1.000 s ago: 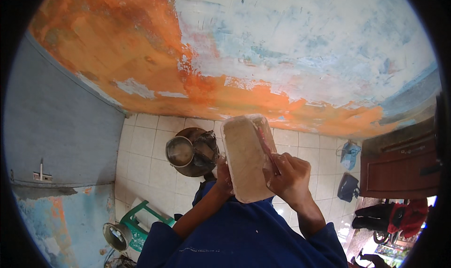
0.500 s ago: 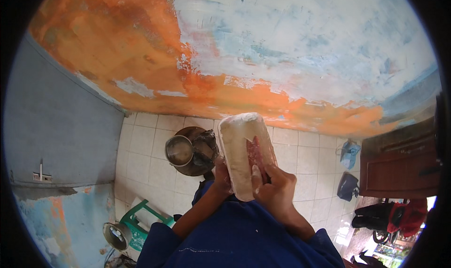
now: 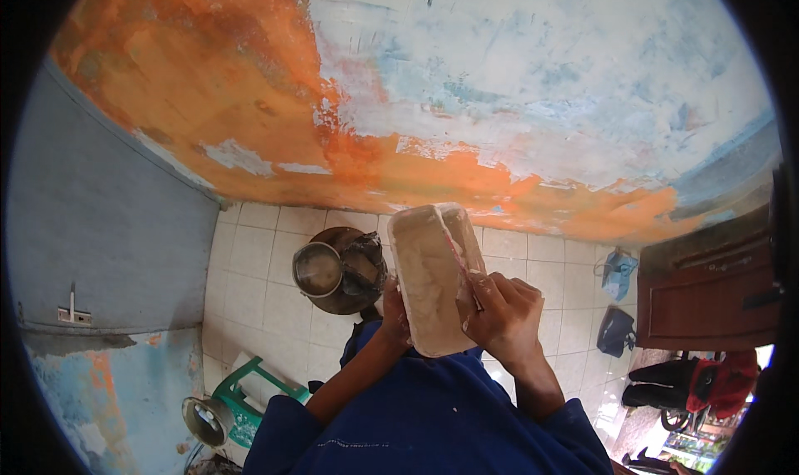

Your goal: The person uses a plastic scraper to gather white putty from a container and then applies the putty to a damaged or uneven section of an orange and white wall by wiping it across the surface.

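Observation:
A pale rectangular tray [image 3: 423, 300] full of smooth beige paste is held out over my lap. My left hand [image 3: 394, 313] grips its left side. My right hand [image 3: 503, 313] is closed on a red-edged scraper [image 3: 458, 257], whose long edge lies in the paste along the tray's right part. Past my left hand, on the tiles, is a round dark container [image 3: 354, 292] with a metal bowl [image 3: 317, 267] and dark, crumpled material in it.
A patchy orange and white wall [image 3: 541, 100] rises ahead, a grey wall [image 3: 108, 217] left. A green stool [image 3: 245, 417] with a metal pot [image 3: 204, 417] stands lower left. Blue bag [image 3: 617, 275], dark bag [image 3: 614, 329], wooden door [image 3: 695, 300] and red-black clothing [image 3: 707, 383] by a wheel are right.
My right hand moved left with the scraper half a second ago and is now back toward the right, the scraper turned more edge-on. The paste's surface looks more ridged.

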A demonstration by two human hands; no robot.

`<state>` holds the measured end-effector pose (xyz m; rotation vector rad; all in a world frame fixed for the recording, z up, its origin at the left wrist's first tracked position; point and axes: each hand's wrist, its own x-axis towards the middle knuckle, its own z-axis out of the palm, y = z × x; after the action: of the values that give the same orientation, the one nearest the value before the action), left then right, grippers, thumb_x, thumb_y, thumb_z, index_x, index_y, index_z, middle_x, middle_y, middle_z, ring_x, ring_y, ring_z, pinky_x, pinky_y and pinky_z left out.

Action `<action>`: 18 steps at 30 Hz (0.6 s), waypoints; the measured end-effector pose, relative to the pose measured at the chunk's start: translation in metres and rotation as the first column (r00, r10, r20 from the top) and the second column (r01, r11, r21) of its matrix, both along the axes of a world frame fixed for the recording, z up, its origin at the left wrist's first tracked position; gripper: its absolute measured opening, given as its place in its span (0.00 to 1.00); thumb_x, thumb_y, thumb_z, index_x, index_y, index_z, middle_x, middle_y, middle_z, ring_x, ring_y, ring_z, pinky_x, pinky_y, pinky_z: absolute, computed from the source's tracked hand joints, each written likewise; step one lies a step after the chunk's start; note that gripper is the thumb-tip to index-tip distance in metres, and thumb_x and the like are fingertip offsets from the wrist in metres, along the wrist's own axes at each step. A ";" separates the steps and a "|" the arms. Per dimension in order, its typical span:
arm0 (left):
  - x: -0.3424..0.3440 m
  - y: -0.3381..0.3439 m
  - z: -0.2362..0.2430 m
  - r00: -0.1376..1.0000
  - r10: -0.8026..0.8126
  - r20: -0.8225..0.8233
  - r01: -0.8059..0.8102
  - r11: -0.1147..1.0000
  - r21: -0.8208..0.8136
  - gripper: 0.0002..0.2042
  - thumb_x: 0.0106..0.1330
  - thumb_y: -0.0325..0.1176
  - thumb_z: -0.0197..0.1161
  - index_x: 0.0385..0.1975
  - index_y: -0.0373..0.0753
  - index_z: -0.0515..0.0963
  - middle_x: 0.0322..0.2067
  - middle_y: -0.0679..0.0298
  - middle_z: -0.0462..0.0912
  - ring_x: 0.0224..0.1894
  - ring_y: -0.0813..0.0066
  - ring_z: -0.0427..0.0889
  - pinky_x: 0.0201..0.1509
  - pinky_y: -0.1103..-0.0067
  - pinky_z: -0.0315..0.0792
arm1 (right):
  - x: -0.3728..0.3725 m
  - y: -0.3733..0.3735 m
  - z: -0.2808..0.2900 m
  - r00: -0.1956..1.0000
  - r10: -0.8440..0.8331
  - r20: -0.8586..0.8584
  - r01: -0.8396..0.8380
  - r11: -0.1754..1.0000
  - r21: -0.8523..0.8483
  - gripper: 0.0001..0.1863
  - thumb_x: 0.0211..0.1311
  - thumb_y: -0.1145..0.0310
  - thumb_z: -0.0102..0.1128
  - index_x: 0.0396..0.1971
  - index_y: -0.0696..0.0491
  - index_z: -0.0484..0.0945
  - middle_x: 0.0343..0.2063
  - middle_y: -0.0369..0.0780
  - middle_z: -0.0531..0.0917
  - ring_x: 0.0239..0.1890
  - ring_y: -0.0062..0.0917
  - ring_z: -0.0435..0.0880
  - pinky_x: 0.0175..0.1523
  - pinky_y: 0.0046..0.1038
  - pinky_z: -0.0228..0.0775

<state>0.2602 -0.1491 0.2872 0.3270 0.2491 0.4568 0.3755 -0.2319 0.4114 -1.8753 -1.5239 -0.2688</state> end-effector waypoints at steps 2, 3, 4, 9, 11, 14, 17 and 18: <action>-0.002 0.000 -0.006 0.997 0.017 0.073 -0.015 1.000 -0.025 0.38 0.64 0.66 0.40 0.66 0.43 0.56 0.61 0.57 0.65 0.61 0.63 0.68 0.64 0.65 0.65 | 0.004 -0.004 -0.002 0.999 0.046 -0.008 -0.046 0.998 -0.046 0.10 0.43 0.77 0.65 0.27 0.55 0.75 0.14 0.37 0.72 0.11 0.31 0.72 0.17 0.31 0.64; -0.001 -0.001 -0.006 0.993 0.022 0.113 -0.017 0.999 -0.041 0.38 0.64 0.66 0.40 0.66 0.43 0.56 0.61 0.57 0.65 0.61 0.63 0.68 0.64 0.65 0.65 | 0.005 -0.005 -0.004 1.000 0.027 0.000 -0.027 0.999 -0.030 0.10 0.43 0.77 0.65 0.27 0.54 0.75 0.14 0.37 0.72 0.11 0.31 0.72 0.16 0.30 0.64; 0.000 -0.001 -0.006 0.983 0.009 0.185 0.007 0.996 -0.085 0.37 0.64 0.64 0.42 0.66 0.42 0.57 0.60 0.56 0.66 0.60 0.62 0.70 0.64 0.64 0.66 | 0.006 -0.007 -0.007 1.000 0.007 0.009 -0.007 1.000 -0.014 0.10 0.43 0.77 0.65 0.27 0.54 0.75 0.14 0.37 0.72 0.11 0.31 0.72 0.16 0.30 0.63; 0.002 -0.001 -0.013 0.933 -0.060 0.354 0.129 0.976 -0.174 0.34 0.66 0.59 0.46 0.64 0.38 0.60 0.58 0.54 0.70 0.57 0.61 0.74 0.60 0.64 0.71 | -0.001 -0.001 -0.015 0.992 -0.123 0.038 0.126 0.988 -0.087 0.08 0.43 0.77 0.64 0.24 0.55 0.74 0.14 0.39 0.73 0.11 0.33 0.73 0.16 0.31 0.64; 0.000 -0.005 -0.015 0.995 -0.088 0.052 0.094 0.987 -0.132 0.35 0.63 0.58 0.48 0.63 0.39 0.61 0.56 0.54 0.72 0.57 0.60 0.74 0.62 0.63 0.69 | -0.005 0.000 -0.011 0.985 -0.170 0.000 0.168 0.973 -0.157 0.06 0.43 0.80 0.63 0.20 0.56 0.74 0.13 0.41 0.74 0.12 0.35 0.75 0.17 0.31 0.65; -0.001 -0.009 -0.014 0.988 -0.094 -0.122 0.091 0.995 -0.032 0.36 0.62 0.61 0.47 0.63 0.40 0.61 0.56 0.54 0.71 0.57 0.59 0.73 0.63 0.62 0.67 | -0.007 -0.008 -0.011 0.984 -0.141 -0.107 0.121 0.978 -0.170 0.05 0.43 0.80 0.63 0.21 0.56 0.75 0.13 0.42 0.75 0.12 0.36 0.75 0.18 0.32 0.67; -0.001 -0.012 -0.015 0.997 -0.066 -0.025 0.065 0.996 -0.063 0.35 0.64 0.59 0.47 0.62 0.37 0.62 0.55 0.54 0.72 0.55 0.61 0.75 0.59 0.65 0.72 | -0.009 -0.015 -0.021 0.993 -0.056 -0.108 0.042 0.991 -0.130 0.06 0.42 0.77 0.62 0.22 0.52 0.75 0.16 0.40 0.77 0.14 0.35 0.77 0.19 0.34 0.69; 0.000 -0.010 -0.014 0.999 -0.046 0.027 0.048 0.994 -0.095 0.34 0.66 0.58 0.47 0.62 0.36 0.62 0.54 0.54 0.73 0.54 0.62 0.76 0.57 0.67 0.74 | -0.012 -0.018 -0.022 0.989 -0.021 -0.146 0.000 0.990 -0.138 0.06 0.42 0.76 0.62 0.22 0.51 0.75 0.16 0.39 0.77 0.15 0.34 0.78 0.19 0.35 0.69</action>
<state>0.2597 -0.1595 0.2731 0.2325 0.2376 0.4006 0.3630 -0.2495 0.3898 -1.9639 -1.4644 -0.0287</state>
